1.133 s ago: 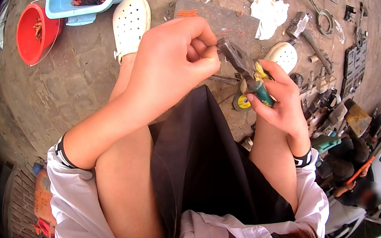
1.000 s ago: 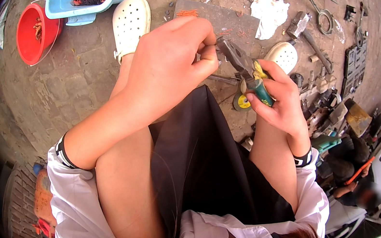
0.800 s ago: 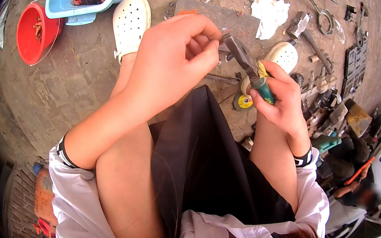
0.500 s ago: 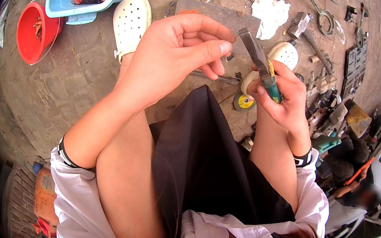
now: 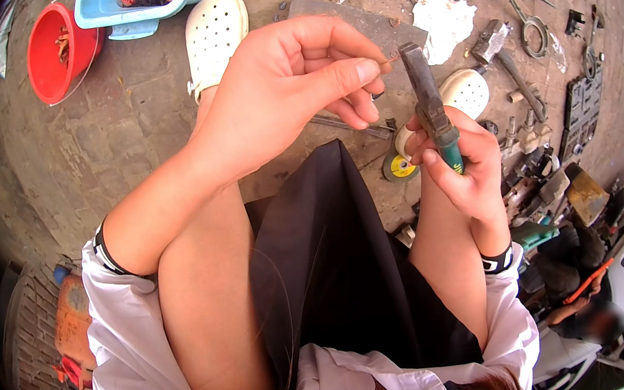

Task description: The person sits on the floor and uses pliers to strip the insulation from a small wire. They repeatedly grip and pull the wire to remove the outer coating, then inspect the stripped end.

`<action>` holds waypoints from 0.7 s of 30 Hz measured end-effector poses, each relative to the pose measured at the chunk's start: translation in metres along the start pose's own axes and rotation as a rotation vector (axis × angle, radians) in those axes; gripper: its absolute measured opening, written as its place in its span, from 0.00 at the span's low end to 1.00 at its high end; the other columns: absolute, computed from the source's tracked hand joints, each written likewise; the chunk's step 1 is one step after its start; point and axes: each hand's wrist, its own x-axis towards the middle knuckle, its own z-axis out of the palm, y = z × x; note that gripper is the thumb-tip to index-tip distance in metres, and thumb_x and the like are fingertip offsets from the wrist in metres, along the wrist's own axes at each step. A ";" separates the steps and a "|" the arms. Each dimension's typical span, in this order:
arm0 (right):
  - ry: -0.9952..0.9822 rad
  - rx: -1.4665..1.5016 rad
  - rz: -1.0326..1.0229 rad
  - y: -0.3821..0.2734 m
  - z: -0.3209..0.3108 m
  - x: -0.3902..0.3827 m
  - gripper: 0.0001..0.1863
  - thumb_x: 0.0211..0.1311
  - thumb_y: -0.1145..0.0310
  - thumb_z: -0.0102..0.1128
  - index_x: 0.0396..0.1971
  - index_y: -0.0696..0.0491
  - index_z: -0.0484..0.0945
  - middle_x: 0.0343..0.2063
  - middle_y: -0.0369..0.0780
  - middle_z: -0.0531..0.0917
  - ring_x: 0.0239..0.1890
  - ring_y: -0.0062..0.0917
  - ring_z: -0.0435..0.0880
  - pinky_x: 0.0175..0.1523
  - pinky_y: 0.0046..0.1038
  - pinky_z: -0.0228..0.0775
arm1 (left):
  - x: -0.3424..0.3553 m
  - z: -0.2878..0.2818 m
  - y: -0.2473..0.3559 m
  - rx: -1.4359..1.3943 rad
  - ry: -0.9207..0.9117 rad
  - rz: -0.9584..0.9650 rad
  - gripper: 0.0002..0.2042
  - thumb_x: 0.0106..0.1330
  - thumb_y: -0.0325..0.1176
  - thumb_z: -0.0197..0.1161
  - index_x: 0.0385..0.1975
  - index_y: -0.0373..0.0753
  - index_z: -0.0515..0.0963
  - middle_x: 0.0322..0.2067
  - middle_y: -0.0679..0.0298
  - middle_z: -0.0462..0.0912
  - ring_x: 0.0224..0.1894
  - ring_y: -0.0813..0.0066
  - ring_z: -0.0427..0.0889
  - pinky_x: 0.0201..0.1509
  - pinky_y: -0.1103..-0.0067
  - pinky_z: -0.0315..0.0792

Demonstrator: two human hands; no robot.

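Note:
My left hand (image 5: 304, 84) is raised over the ground, its thumb and forefinger pinched on a thin copper-coloured wire (image 5: 393, 59). Only a short end of the wire sticks out past the fingertips, towards the pliers. My right hand (image 5: 474, 164) grips a pair of pliers (image 5: 423, 87) with dark metal jaws and green handles. The jaws point up and slightly left, close to the wire's end; whether they touch it I cannot tell. Below the hands, a dark flat plate (image 5: 376, 25) lies on the ground, partly covered by my left hand.
A hammer (image 5: 508, 59), white crumpled paper (image 5: 443, 21), a yellow-centred disc (image 5: 401, 166) and a black tool case (image 5: 581, 113) lie to the right. A red bucket (image 5: 42, 61) and blue basin (image 5: 131, 14) stand far left. Another person (image 5: 571, 278) is by a white car at lower right.
The pliers have shifted slightly right and turned in my right hand, their jaws now farther from my left fingertips. My left hand has risen a little, still pinching the wire.

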 end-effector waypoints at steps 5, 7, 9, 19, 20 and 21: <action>0.053 0.022 0.029 -0.002 0.001 -0.002 0.02 0.48 0.79 0.62 0.23 0.59 0.82 0.39 0.42 0.84 0.35 0.27 0.83 0.38 0.24 0.74 | 0.000 0.001 -0.001 0.035 0.005 -0.003 0.08 0.65 0.26 0.60 0.41 0.31 0.78 0.33 0.60 0.83 0.28 0.80 0.82 0.31 0.83 0.79; 0.054 0.017 0.042 -0.003 0.001 -0.002 0.03 0.47 0.79 0.62 0.23 0.59 0.82 0.39 0.42 0.84 0.35 0.27 0.83 0.38 0.24 0.74 | -0.002 0.003 -0.001 0.107 0.032 0.030 0.08 0.64 0.25 0.60 0.41 0.31 0.79 0.33 0.61 0.83 0.28 0.81 0.82 0.31 0.83 0.78; 0.045 -0.002 0.057 -0.005 0.002 -0.002 0.03 0.47 0.79 0.62 0.23 0.59 0.82 0.39 0.42 0.84 0.35 0.27 0.83 0.38 0.24 0.74 | -0.005 0.008 -0.002 0.221 0.086 0.071 0.07 0.64 0.24 0.60 0.40 0.32 0.79 0.32 0.62 0.83 0.27 0.81 0.82 0.30 0.85 0.77; 0.065 -0.003 0.126 -0.021 0.004 -0.005 0.03 0.45 0.79 0.61 0.23 0.61 0.81 0.37 0.44 0.84 0.32 0.30 0.84 0.37 0.25 0.74 | 0.001 0.005 -0.005 1.016 0.255 0.726 0.06 0.52 0.21 0.65 0.29 0.36 0.81 0.21 0.66 0.79 0.16 0.82 0.74 0.19 0.85 0.66; 0.066 -0.014 0.118 -0.023 0.004 -0.005 0.03 0.45 0.79 0.61 0.23 0.61 0.81 0.37 0.44 0.84 0.32 0.30 0.84 0.37 0.25 0.74 | 0.001 0.005 -0.005 1.045 0.270 0.747 0.06 0.51 0.21 0.65 0.29 0.37 0.81 0.21 0.66 0.79 0.15 0.82 0.74 0.18 0.85 0.66; 0.067 -0.026 0.111 -0.023 0.005 -0.005 0.03 0.45 0.79 0.61 0.23 0.61 0.81 0.37 0.45 0.84 0.32 0.30 0.84 0.37 0.25 0.74 | 0.001 0.004 -0.005 1.073 0.284 0.767 0.06 0.50 0.21 0.65 0.28 0.37 0.81 0.20 0.67 0.79 0.14 0.81 0.73 0.17 0.84 0.65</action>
